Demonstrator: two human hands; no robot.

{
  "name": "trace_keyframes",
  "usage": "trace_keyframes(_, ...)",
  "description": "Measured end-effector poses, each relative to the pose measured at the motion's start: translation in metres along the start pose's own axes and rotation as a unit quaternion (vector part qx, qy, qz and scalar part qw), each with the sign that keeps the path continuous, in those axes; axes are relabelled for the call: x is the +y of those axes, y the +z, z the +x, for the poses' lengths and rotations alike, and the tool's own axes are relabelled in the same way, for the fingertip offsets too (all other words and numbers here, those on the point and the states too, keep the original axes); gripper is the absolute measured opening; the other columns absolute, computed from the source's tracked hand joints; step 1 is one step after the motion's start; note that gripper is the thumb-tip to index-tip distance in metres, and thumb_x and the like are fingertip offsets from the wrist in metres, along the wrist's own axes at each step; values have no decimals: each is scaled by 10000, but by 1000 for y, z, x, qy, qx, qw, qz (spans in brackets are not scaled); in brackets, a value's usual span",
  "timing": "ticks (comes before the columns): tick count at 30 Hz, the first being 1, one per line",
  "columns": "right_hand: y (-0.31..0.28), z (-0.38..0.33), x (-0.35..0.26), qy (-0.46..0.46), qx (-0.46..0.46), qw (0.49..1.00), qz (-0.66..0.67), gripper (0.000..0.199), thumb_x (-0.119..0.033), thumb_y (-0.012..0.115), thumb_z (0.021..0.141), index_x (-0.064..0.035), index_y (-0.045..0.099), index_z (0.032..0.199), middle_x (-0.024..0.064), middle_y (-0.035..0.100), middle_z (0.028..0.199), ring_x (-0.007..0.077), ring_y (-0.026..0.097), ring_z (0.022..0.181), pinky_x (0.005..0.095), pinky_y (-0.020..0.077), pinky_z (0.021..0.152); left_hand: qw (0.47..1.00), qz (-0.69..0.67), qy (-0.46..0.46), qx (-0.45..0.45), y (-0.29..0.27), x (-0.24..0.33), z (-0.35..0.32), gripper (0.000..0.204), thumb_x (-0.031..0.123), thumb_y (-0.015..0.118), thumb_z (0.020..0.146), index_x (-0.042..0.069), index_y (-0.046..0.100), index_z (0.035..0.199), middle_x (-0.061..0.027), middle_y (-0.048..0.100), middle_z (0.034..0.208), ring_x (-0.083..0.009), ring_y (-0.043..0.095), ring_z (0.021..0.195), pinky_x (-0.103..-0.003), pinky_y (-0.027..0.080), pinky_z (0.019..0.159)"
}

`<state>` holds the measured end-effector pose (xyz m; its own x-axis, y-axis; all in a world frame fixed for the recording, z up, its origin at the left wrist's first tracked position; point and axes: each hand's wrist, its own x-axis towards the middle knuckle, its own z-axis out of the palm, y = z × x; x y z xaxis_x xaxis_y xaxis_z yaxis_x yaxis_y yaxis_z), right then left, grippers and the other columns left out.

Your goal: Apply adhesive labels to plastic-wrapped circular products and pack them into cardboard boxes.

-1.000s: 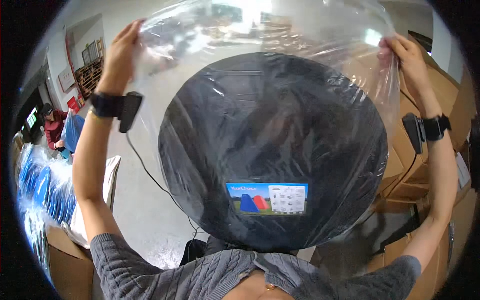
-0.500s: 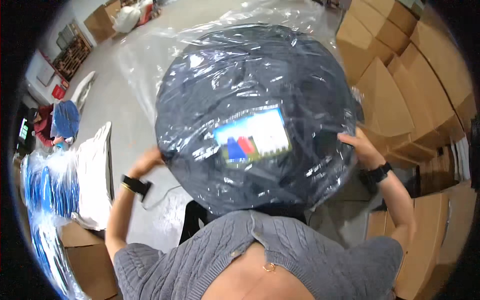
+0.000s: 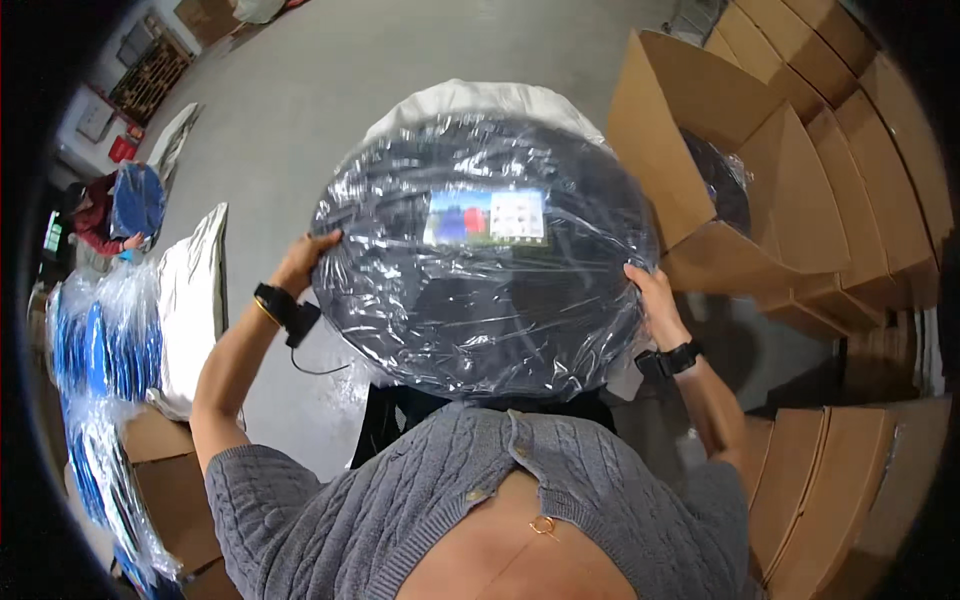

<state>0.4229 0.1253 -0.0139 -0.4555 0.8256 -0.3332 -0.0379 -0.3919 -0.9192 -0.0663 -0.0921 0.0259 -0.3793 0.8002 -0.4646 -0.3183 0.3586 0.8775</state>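
A large, round, flat dark disc [image 3: 500, 330] in a clear, shiny plastic bag spans the space before my body. A printed picture card [image 3: 487, 217] shows through the plastic on its upper face. My left hand [image 3: 303, 262] is closed on the left rim, thumb on top and fingers hidden beneath. At the opposite rim my right hand [image 3: 658, 305] grips in the same way, its thumb over the plastic. Beyond the disc's far edge a white rounded piece [image 3: 465, 96] sticks out; the disc covers the rest of it.
To the right stands an open cardboard box [image 3: 640, 150] holding a dark plastic-wrapped disc [image 3: 720, 180]. More cartons [image 3: 820, 490] are stacked on that side. At left lie blue plastic-wrapped packs [image 3: 105, 335] and a white cover [image 3: 192, 310]. A person [image 3: 95, 215] handles a blue disc farther off.
Loose plastic that flared past the disc's far edge no longer shows there. My left hand has taken hold of the left rim, and my right hand has come inward with the disc.
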Motion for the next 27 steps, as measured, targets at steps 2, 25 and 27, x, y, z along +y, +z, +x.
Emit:
trace_keyframes(2, 19, -2, -11, -86, 8, 995, 53, 274, -121, 613, 844, 19, 591, 1078, 58, 630, 1003, 156, 592, 866, 288, 469, 764, 994, 26, 95, 47, 4, 49, -12, 346, 159, 611, 863, -41, 526, 1131, -114, 650, 961, -189, 662, 776, -320, 573, 688)
trace_keyframes(25, 51, 90, -144, -410, -9, 800, -437, 623, -164, 728, 746, 25, 450, 1270, 153, 596, 1138, 251, 582, 1005, 337, 437, 880, 544, 494, 673, -75, 246, 222, 65, 593, 213, 657, 821, 119, 388, 1341, -127, 464, 1300, -306, 462, 1179, -407, 414, 973)
trace_keyframes(27, 15, 107, -141, -282, 13, 909, -305, 526, -165, 733, 753, 22, 526, 1199, 108, 629, 1066, 209, 585, 962, 305, 434, 868, 703, 400, 579, -102, 212, 203, 62, 556, 243, 651, 843, 78, 415, 1319, -120, 503, 1261, -250, 501, 1144, -366, 438, 947)
